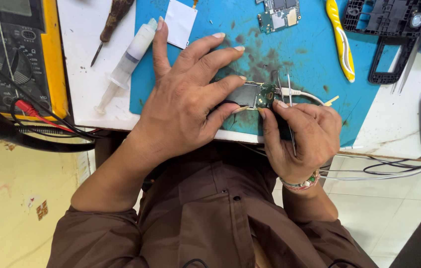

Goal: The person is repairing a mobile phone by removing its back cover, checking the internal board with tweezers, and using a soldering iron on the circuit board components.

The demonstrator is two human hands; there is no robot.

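The left hand [188, 97] lies flat and spread over the blue work mat [310, 54], palm down, fingers fanned toward the back of the bench. It isn't really gripping anything, just pressing: the lower fingertips and thumb sit on the small circuit board [256, 94] and pin it to the mat near the front edge of the table. The wrist bends in from the lower left, with a brown sleeve bunched at the forearm.

The right hand [302, 134] is curled up tight just beside the board, pinching a pair of thin metal tweezers [290, 111] between thumb and forefinger, pencil-style. The tips point up past the board's right end, where a white cable [305, 94] is plugged in or at least touching; hard to tell which. There's a beaded bracelet on that wrist.

Around them: a plastic syringe [128, 57] lying at the mat's left edge, a yellow multimeter [51, 54] far left, a second circuit board [279, 15] at the top, a yellow pry tool [342, 42], and a black plastic phone frame [386, 30] top right.
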